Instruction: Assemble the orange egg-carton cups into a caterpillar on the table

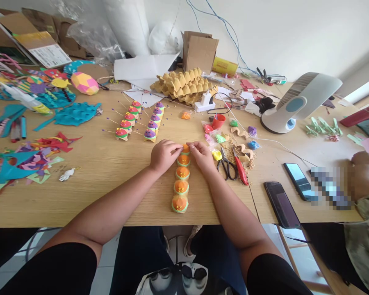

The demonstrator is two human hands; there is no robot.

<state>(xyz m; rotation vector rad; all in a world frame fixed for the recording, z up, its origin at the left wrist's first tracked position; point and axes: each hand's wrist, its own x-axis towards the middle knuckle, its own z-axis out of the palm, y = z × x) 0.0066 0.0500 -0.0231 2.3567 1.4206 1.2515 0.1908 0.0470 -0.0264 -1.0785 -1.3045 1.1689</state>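
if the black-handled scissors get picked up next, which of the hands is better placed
Probably the right hand: the black-handled scissors lie close beside it, on its side of the orange-topped egg-carton strip. The left hand, across the strip, would have to reach over.

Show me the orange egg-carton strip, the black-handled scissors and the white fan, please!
Orange egg-carton strip (182, 172), head view: the middle cup's orange top.
Black-handled scissors (227, 162), head view: near the pivot.
White fan (295, 105), head view: the pale blue oval on its side.
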